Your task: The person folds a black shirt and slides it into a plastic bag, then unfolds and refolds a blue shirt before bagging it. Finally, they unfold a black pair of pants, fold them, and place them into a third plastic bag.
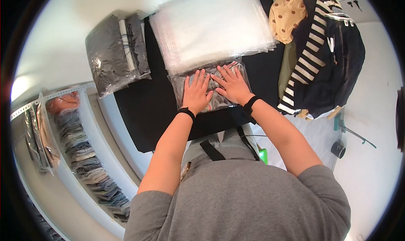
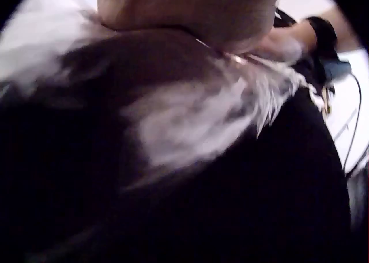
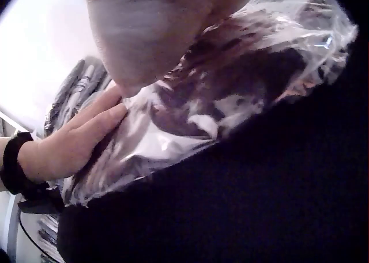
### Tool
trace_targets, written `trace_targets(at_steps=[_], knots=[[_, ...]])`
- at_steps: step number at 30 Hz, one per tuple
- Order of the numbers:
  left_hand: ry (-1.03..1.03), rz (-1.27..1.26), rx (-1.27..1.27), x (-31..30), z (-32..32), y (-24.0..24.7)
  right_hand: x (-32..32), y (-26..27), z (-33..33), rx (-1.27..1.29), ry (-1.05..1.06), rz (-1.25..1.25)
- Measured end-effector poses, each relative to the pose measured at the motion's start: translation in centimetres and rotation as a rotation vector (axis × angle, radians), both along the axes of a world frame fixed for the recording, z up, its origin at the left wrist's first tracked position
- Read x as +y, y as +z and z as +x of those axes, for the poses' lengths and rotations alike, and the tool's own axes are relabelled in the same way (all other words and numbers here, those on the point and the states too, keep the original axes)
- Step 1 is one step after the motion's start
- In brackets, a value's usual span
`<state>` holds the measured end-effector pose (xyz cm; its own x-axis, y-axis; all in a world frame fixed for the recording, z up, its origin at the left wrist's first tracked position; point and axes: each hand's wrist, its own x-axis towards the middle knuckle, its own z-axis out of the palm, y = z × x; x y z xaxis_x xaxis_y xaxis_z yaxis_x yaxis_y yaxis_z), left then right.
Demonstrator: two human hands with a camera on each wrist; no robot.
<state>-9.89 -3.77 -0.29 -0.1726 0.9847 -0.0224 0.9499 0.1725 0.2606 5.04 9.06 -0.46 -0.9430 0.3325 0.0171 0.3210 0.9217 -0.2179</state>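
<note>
A folded dark garment with striped trim lies in a clear plastic bag (image 1: 216,102) on the black tabletop. Both palms rest on it, side by side. My left hand (image 1: 195,91) has its fingers spread and pointing away over the bag's left half. Over the right half, my right hand (image 1: 233,87) presses with straight, spread fingers. In the right wrist view, the crinkled plastic bag (image 3: 230,96) bulges beneath the right hand (image 3: 155,32), with the left hand (image 3: 72,148) flat beside it. The left wrist view is blurred, and the left hand's heel (image 2: 190,12) fills its top.
A stack of clear bags (image 1: 215,25) lies just beyond the hands. Bagged dark clothes (image 1: 112,57) stand at the table's left end. Loose garments, one with a striped edge (image 1: 308,63), are heaped at right. Shelving (image 1: 114,156) at left holds rows of bagged clothes.
</note>
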Motion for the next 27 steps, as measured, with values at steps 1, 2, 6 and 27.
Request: trace_targets(at_steps=[1, 2, 6, 27], knots=[[0.005, 0.010, 0.010, 0.0, -0.2, 0.1, -0.3, 0.3, -0.1, -0.020, -0.018, -0.002], [0.011, 0.059, -0.037, -0.2, -0.4, 0.1, -0.5, 0.5, -0.3, -0.041, -0.038, -0.008], [0.107, 0.115, -0.021, -2.3, -1.4, 1.4, -0.9, 0.3, -1.3, 0.000, -0.030, 0.033], [0.418, 0.006, -0.046, -4.9, -3.1, -1.7, 1.0, 0.2, -1.3, -0.045, -0.038, 0.007]])
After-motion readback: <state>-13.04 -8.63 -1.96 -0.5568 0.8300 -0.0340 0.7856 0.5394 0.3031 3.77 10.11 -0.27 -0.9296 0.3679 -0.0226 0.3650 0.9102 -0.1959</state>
